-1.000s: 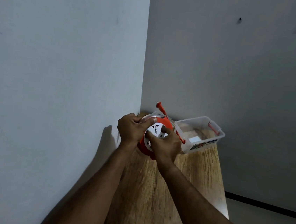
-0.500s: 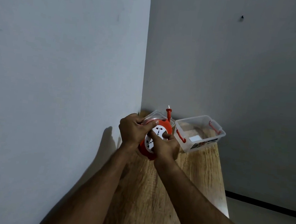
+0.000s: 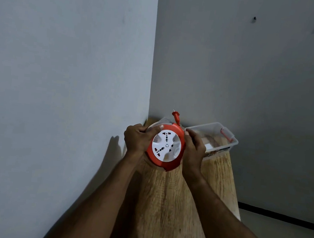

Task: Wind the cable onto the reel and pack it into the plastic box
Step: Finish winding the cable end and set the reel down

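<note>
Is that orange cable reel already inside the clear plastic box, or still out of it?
Out. Both hands, left hand and right hand, hold the reel above the wooden table, beside the plastic box, which stands open, without a lid.

box (image 3: 227, 143) partly behind right hand (image 3: 194, 152)

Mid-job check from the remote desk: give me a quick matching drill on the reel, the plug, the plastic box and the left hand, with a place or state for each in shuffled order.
Things:
1. reel
2. plug
3. plastic box
4. left hand

Places or states:
A. stands on the wooden table, near the far wall
B. grips the reel's rim on the side towards the near wall
C. held up between both hands, white socket face to the camera
D. sticks up above the reel's top edge

Pairs: 1-C, 2-D, 3-A, 4-B
</note>
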Demonstrator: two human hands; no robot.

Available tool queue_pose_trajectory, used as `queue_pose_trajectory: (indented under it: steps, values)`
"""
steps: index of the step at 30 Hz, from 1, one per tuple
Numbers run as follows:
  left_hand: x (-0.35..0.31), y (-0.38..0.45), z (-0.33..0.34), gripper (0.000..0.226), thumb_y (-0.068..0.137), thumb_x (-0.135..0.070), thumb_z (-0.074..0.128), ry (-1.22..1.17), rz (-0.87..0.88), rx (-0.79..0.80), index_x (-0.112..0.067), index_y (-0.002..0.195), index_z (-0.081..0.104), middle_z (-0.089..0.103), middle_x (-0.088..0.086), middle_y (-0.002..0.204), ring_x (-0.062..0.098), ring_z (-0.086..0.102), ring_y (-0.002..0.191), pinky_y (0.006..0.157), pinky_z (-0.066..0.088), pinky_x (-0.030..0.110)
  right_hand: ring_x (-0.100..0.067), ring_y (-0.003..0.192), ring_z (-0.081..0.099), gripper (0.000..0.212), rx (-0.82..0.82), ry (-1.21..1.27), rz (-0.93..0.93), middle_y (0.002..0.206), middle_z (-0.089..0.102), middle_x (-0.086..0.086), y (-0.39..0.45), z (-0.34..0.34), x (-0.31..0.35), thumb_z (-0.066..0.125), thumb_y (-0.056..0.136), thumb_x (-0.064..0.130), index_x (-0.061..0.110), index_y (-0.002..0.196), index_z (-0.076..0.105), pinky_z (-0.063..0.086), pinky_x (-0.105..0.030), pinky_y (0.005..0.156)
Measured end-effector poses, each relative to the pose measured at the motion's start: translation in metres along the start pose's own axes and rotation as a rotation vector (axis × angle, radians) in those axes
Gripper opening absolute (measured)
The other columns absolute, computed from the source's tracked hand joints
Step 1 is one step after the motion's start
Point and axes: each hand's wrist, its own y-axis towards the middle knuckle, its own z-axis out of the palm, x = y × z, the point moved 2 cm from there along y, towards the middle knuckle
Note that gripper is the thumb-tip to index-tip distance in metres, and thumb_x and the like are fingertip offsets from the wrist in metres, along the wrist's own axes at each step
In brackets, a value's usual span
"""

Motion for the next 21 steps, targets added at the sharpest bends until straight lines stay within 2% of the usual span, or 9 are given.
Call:
queue_pose_trajectory:
  steps: [2, 5, 7, 9, 12, 15, 17, 21]
  values:
    - [0.005, -0.001, 0.0, 0.05, 0.074, -0.057, 0.085, -0.019, -0.028, 0.006, -0.008, 0.073, 0.077, 0.072, 0.0, 0.063, 0.013, 0.067, 0.052, 0.052, 0.05, 0.021, -0.014, 0.1, 0.071, 0.021, 0.074, 0.009, -0.026, 0.108, 0.076, 0.004, -0.004, 0.002, -0.004, 0.059, 0.102, 0.025, 0.02, 0.119, 0.069, 0.061, -0.029, 0.083]
    - [0.015, -0.004, -0.003, 0.046, 0.073, -0.056, 0.086, -0.038, -0.092, 0.013, -0.011, 0.071, 0.077, 0.073, 0.0, 0.063, 0.014, 0.069, 0.053, 0.053, 0.052, 0.024, -0.006, 0.101, 0.07, 0.021, 0.098, -0.016, -0.025, 0.108, 0.075, 0.012, -0.009, 0.006, -0.014, 0.061, 0.1, 0.019, 0.026, 0.118, 0.069, 0.059, -0.023, 0.083]
    - [0.024, -0.009, -0.008, 0.044, 0.073, -0.056, 0.086, -0.049, -0.126, 0.017, -0.014, 0.07, 0.075, 0.073, -0.001, 0.064, 0.015, 0.071, 0.056, 0.057, 0.059, 0.028, -0.004, 0.102, 0.069, 0.023, 0.107, -0.055, -0.004, 0.111, 0.073, 0.012, -0.013, 0.009, -0.024, 0.062, 0.099, 0.019, 0.024, 0.121, 0.068, 0.058, -0.021, 0.082]
    - [0.034, -0.016, -0.013, 0.043, 0.075, -0.058, 0.084, -0.05, -0.158, 0.03, -0.015, 0.078, 0.077, 0.077, -0.001, 0.072, 0.016, 0.075, 0.061, 0.062, 0.064, 0.03, -0.001, 0.102, 0.069, 0.025, 0.121, -0.076, 0.008, 0.112, 0.073, 0.012, -0.019, 0.012, -0.034, 0.063, 0.099, 0.02, 0.02, 0.124, 0.068, 0.057, -0.016, 0.08]
    - [0.049, -0.03, -0.021, 0.035, 0.083, -0.053, 0.079, -0.048, -0.175, 0.044, -0.019, 0.091, 0.076, 0.08, -0.002, 0.089, 0.012, 0.075, 0.067, 0.061, 0.063, 0.024, 0.003, 0.097, 0.068, 0.026, 0.14, -0.123, 0.016, 0.11, 0.072, 0.011, -0.03, 0.015, -0.052, 0.063, 0.099, 0.016, 0.014, 0.124, 0.069, 0.053, -0.01, 0.074]
    - [0.062, -0.047, -0.033, 0.02, 0.092, -0.047, 0.072, -0.001, -0.163, 0.062, -0.029, 0.099, 0.071, 0.078, -0.006, 0.098, 0.007, 0.072, 0.069, 0.053, 0.054, 0.011, -0.001, 0.099, 0.069, 0.029, 0.189, -0.158, 0.076, 0.111, 0.072, 0.011, -0.043, 0.017, -0.072, 0.064, 0.098, 0.015, 0.015, 0.127, 0.068, 0.057, -0.016, 0.076]
    - [0.074, -0.059, -0.04, 0.027, 0.096, -0.05, 0.066, 0.1, -0.138, 0.084, -0.029, 0.111, 0.073, 0.075, -0.009, 0.1, 0.004, 0.069, 0.07, 0.051, 0.048, 0.006, -0.003, 0.097, 0.07, 0.025, 0.222, -0.199, 0.105, 0.103, 0.072, 0.014, -0.052, 0.016, -0.087, 0.064, 0.098, 0.014, 0.018, 0.121, 0.07, 0.059, -0.021, 0.079]
    - [0.106, -0.077, -0.047, 0.035, 0.101, -0.047, 0.059, 0.173, -0.123, 0.109, -0.022, 0.12, 0.073, 0.076, -0.004, 0.106, 0.002, 0.066, 0.074, 0.057, 0.05, 0.007, -0.005, 0.094, 0.071, 0.023, 0.285, -0.256, 0.146, 0.099, 0.074, 0.011, -0.073, 0.014, -0.108, 0.064, 0.097, 0.013, 0.013, 0.119, 0.071, 0.056, -0.016, 0.075]
